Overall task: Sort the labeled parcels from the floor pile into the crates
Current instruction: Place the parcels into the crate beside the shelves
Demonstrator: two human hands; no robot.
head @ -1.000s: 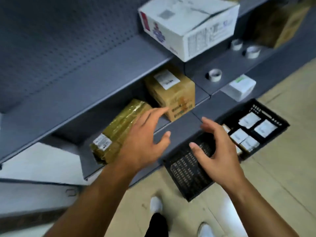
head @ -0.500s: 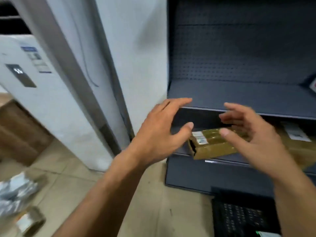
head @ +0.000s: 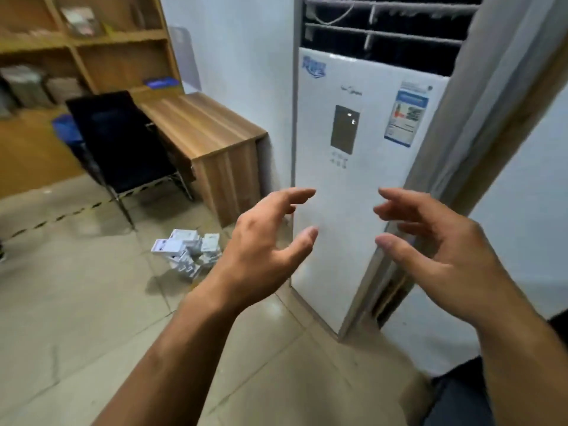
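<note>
Head view, left hand (head: 261, 241): raised in mid-air at centre frame, back of the hand toward the camera, forearm rising from the lower left edge. Fingers (head: 295, 195) loosely spread and slightly bent, thumb set apart below them. Nothing held, nothing touched.
Head view, right hand (head: 436, 247): raised at about the same height, forearm entering from the lower right corner. Palm turned inward toward the left hand, fingers fanned and gently curved, thumb extended low. Empty, in contact with nothing.
Hands, relation: facing each other with a clear gap between the fingertips, both seen in front of the air-conditioner cabinet (head: 353, 179).
Parcels (head: 187, 250): small heap of white labelled packets lying on the floor (head: 76, 302), left of and beyond the left hand, near the foot of the desk (head: 199, 124). Well apart from both hands. Label text too blurred to read.
Air-conditioner cabinet: tall, upright, white. Dark panel at mid-front, blue-edged sticker at upper right. Standing on the floor next to the wall.
Desk: wood-grain, to the left of the cabinet, along the wall.
Chair (head: 123, 139): black, metal-legged, on the near left side of the desk.
Shelving (head: 92, 41): wooden, upper left, holding blurred items.
Door frame (head: 476, 133): pale, slanting across the right side, just beside the cabinet.
</note>
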